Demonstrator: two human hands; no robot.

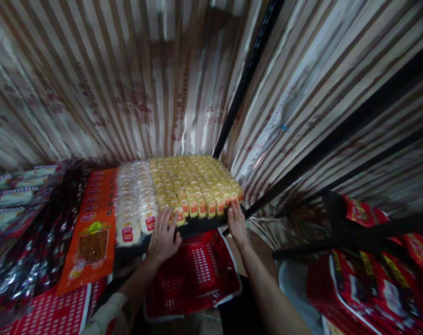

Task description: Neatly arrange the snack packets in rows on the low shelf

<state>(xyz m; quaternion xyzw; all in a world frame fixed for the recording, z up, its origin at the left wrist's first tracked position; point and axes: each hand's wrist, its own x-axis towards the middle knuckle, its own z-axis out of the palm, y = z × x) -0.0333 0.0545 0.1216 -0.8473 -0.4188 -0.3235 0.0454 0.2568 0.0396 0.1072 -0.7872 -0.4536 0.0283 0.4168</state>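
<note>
Rows of small yellow snack packets (190, 186) with red labels stand packed together on a dark shelf (200, 226). My left hand (163, 239) rests at the front left of these rows, fingers spread over the foremost packets. At the right front corner my right hand (237, 223) has its fingertips against the end packets. Neither hand is wrapped round a packet. To the left of the yellow rows lie white round packets (129, 204) in clear wrapping, also with red labels. Below both hands sits a red plastic basket (197, 274) with slotted sides.
Orange snack packs (92, 228) and dark shiny packets (40, 246) hang over the shelf at left, above another red basket (54, 307). Striped sheeting (155, 83) covers the walls. A dark post (246, 79) rises behind. Red packets (382, 284) fill a basket at right.
</note>
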